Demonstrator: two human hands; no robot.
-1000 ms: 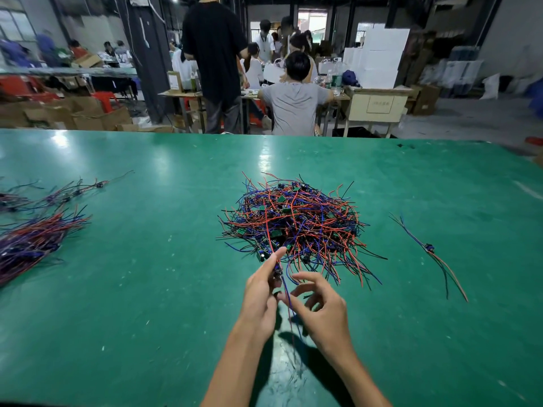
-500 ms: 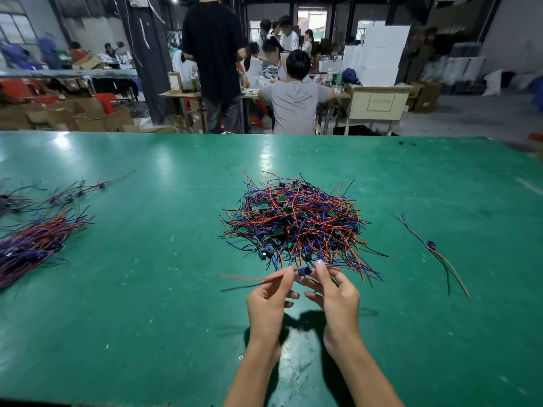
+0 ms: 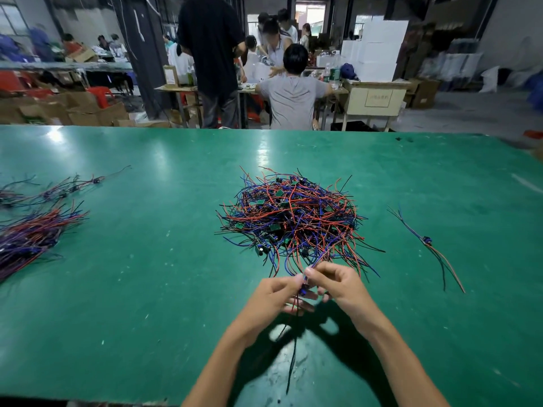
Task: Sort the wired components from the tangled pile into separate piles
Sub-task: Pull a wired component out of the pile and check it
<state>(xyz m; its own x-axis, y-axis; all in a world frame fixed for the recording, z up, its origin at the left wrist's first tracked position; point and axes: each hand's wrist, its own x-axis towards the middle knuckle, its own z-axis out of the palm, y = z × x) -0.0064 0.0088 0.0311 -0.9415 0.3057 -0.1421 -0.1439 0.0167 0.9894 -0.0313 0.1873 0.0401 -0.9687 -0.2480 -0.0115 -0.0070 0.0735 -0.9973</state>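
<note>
Holding: both hands meet just in front of the tangled pile (image 3: 289, 215), raised a little above the counter (image 3: 141, 289), gripping one wired component (image 3: 304, 289) between them.
Left hand (image 3: 271, 295): fingers curled, thumb and forefinger tips pinching at the small dark-blue body of the component; lower fingers stretch out under it.
Right hand (image 3: 342, 284): fingers bent, thumb and forefinger pinching the wires just above that body, where blue and red strands rise toward the pile.
Component wires: upper ends run into the near edge of the pile, cannot tell if free of it; a dark wire (image 3: 291, 359) hangs down between the forearms toward the counter's near edge.
Tangled pile: middle of the counter, red, blue and black wires mixed with small green boards, loose ends fanning out toward the hands.
Sorted pile, left (image 3: 32, 239): dense bundle of red and purple-blue wires at the left edge, well apart from the tangle.
Second left group (image 3: 58, 190): thinner spread of wired pieces, just behind the dense bundle.
Single piece, right (image 3: 427, 240): one wired part lying alone, blue body mid-length, wires trailing both ways, apart from the tangle.
Background: people (image 3: 293, 92) at tables beyond the counter, cardboard boxes (image 3: 88, 110) at left, white boxes (image 3: 379, 51) at right.
</note>
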